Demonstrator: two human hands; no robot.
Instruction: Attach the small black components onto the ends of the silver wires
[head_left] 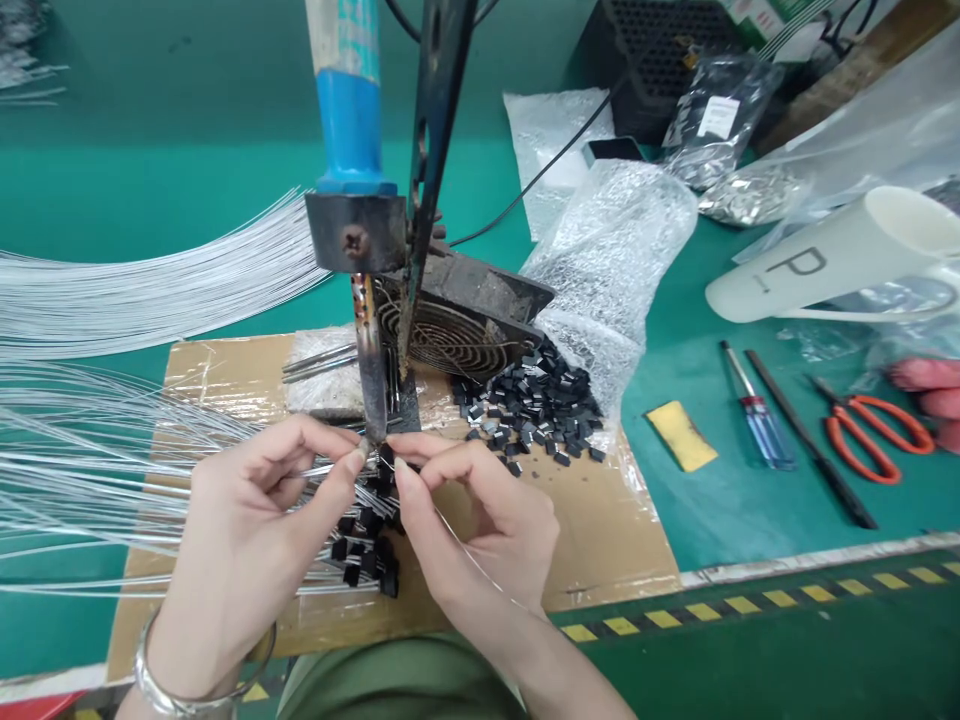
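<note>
A soldering iron (371, 360) with a blue handle hangs tip down in a black clamp. Just under its tip, my left hand (277, 500) pinches something too small and hidden to make out. Close beside it on the right, my right hand (480, 510) has a thin solder wire (480, 568) between thumb and fingers; the wire trails back over the wrist. Grey cables (67, 480) run in from the left, and their black connectors (367, 560) lie bunched below my fingertips. Loose black connectors (540, 400) are piled to the right, on the cardboard (600, 545).
A dark fan (457, 335) stands behind the iron. Another cable bundle (150, 290) lies at the back left. To the right are bubble wrap (615, 260), a yellow sponge (681, 436), a screwdriver (763, 425), a black-handled tool (814, 440), orange-handled cutters (862, 430) and a white mug (825, 260).
</note>
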